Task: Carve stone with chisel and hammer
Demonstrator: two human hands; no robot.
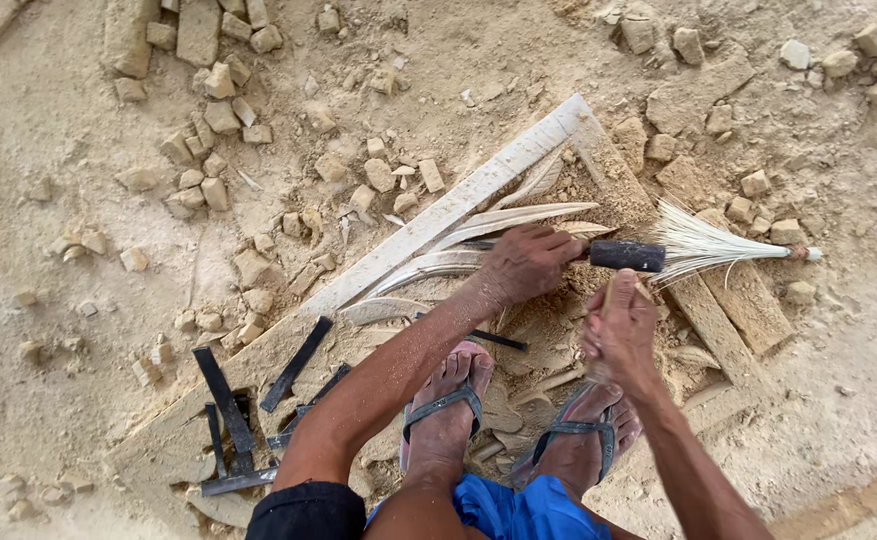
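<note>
My left hand (526, 262) is closed around a thin dark chisel (470, 243) whose tip points left across a pale carved stone slab (458, 203). My right hand (618, 332) grips the wooden handle of a hammer. Its black cylindrical head (626, 255) sits just right of my left hand, at the chisel's butt end. Long curved leaf shapes (518, 216) are cut into the slab right by the chisel tip. My feet in flip-flops (446, 408) rest on the slab below both hands.
A straw hand broom (720, 244) lies on the slab right of the hammer head. Several dark flat metal tools (226, 402) lie at the slab's lower left, another (498, 340) by my left foot. Stone chunks (220, 115) and dust cover the sandy ground around.
</note>
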